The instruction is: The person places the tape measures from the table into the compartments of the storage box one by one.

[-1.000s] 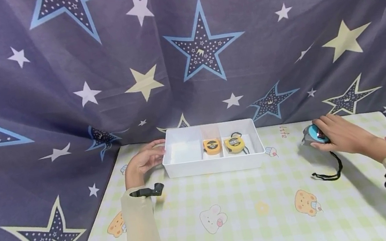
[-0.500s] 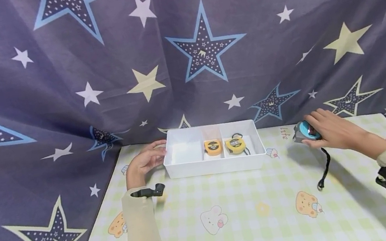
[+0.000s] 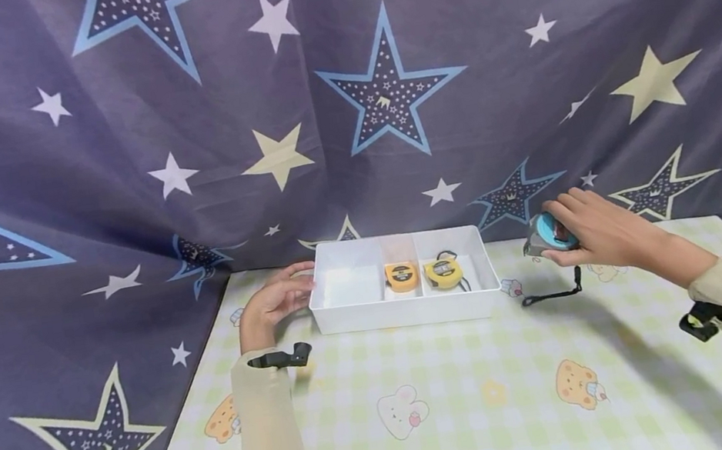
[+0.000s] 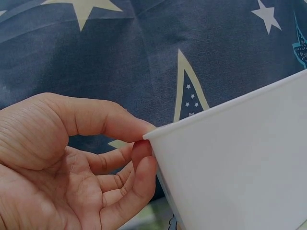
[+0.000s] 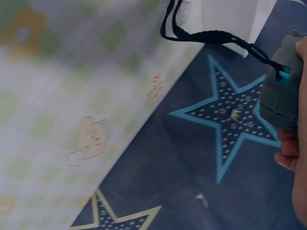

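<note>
A white divided box (image 3: 409,311) stands at the back of the table. My left hand (image 3: 279,299) holds its left end; in the left wrist view the thumb sits at the rim corner and curled fingers (image 4: 136,191) lie against the side below. Inside are an orange tape measure (image 3: 402,277) in the middle compartment and a yellow tape measure (image 3: 443,273) in the right one. To the right of the box, my right hand (image 3: 603,231) grips a grey and teal tape measure (image 3: 550,233) above the table. Its black strap (image 3: 554,296) dangles below.
The box's left compartment (image 3: 350,285) shows a bare floor. A green-and-white checked cloth with cartoon prints covers the table (image 3: 452,367). Close behind the box hangs a dark star-patterned curtain (image 3: 248,218).
My right hand has carried the grey and teal tape measure up and leftward, closer to the box, its strap swinging along. The left hand keeps its place at the box's left end.
</note>
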Available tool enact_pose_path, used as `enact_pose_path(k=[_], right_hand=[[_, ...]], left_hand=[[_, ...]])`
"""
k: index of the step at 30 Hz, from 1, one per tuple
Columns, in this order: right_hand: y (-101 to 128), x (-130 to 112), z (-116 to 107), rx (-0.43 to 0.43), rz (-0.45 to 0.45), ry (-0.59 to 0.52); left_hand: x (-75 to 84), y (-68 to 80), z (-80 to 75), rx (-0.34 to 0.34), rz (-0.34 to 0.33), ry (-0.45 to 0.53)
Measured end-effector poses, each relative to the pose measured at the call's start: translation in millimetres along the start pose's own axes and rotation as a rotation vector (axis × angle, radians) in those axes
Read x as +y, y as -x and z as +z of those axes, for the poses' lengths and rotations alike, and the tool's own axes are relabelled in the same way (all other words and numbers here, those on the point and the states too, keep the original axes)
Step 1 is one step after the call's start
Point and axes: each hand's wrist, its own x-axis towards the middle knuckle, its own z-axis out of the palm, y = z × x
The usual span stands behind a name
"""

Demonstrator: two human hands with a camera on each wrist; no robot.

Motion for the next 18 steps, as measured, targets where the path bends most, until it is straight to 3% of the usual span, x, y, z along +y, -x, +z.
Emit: enact_pose_path(k=[10, 18], right_hand=[[-27, -12, -14, 0.013, -0.011, -0.029], [-49, -21, -27, 0.058, -0.046, -0.028]], left_hand=[[-3.9, 0.9, -0.2, 0.011, 0.053, -0.045], [-1.0, 3.9, 1.7, 0.023, 0.041, -0.029]])
